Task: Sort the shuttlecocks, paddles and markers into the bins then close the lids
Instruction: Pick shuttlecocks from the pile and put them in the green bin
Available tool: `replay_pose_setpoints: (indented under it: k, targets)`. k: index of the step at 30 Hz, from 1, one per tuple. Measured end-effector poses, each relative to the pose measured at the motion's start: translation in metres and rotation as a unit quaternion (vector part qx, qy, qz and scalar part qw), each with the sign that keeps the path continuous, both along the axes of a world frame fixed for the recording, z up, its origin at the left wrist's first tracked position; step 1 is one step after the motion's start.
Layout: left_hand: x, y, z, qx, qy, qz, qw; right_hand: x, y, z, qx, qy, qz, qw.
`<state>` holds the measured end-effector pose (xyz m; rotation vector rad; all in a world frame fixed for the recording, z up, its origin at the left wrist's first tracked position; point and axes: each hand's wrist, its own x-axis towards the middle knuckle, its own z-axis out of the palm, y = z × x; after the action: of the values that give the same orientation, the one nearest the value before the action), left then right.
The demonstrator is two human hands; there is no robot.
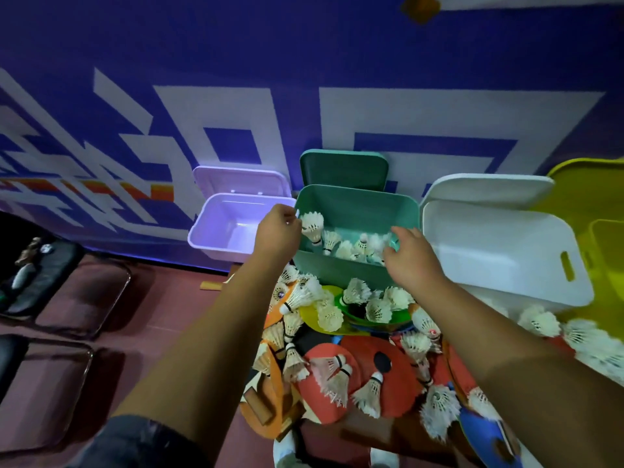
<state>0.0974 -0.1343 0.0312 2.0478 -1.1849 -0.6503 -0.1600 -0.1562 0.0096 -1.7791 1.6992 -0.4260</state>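
My left hand [277, 231] is over the left rim of the green bin [354, 192], fingers curled and pinching the feather edge of a white shuttlecock [313, 227] that hangs cork down inside it. My right hand [407, 253] hovers over the bin's right side with loose, spread fingers and holds nothing. Several shuttlecocks [354, 246] lie on the bin's floor. In front of the bins is a heap of shuttlecocks [374, 307], red paddles [366, 349], a blue paddle [486, 430], and green and yellow disc markers [351, 307].
A purple bin [202, 228] stands left of the green one, a white bin [506, 244] to its right, and a yellow bin [604, 211] beyond that. All lids are raised against the blue wall. Black chairs [50, 285] stand at the left on the reddish floor.
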Motion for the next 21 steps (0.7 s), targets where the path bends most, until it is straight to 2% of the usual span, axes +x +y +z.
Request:
replay_pose_setpoints:
  k: [9,21]
  targets:
    - [-0.005,0.034,-0.027,0.034,0.074,0.031,0.996,-0.008,0.015,-0.021,0.001,-0.013,-0.003,1.000]
    - [0.023,0.090,-0.044,0.042,0.136,0.085,0.986,0.041,0.041,-0.032,-0.026,-0.066,0.068,0.995]
